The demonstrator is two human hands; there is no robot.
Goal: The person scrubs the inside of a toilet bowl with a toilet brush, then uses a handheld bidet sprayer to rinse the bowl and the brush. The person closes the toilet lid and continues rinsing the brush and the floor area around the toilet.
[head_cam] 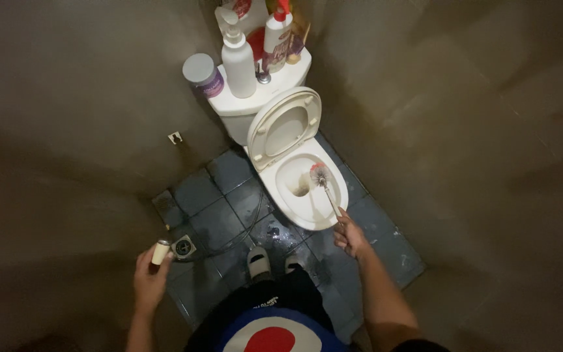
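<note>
Toilet (307,202) on wet tiled floor (223,208)

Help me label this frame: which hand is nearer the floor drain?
Left. The left hand, holding a small cylinder, is just beside the floor drain. The right hand is farther off by the toilet, gripping the brush.

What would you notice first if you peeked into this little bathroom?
The white ceramic toilet in the middle, seat lifted, with the right hand holding a thin-handled toilet brush whose bristly head is inside the bowl. Low on the left, the left hand grips a small cream cylinder-shaped container. A tall white pump bottle and other bottles crowd the tank top.
</note>
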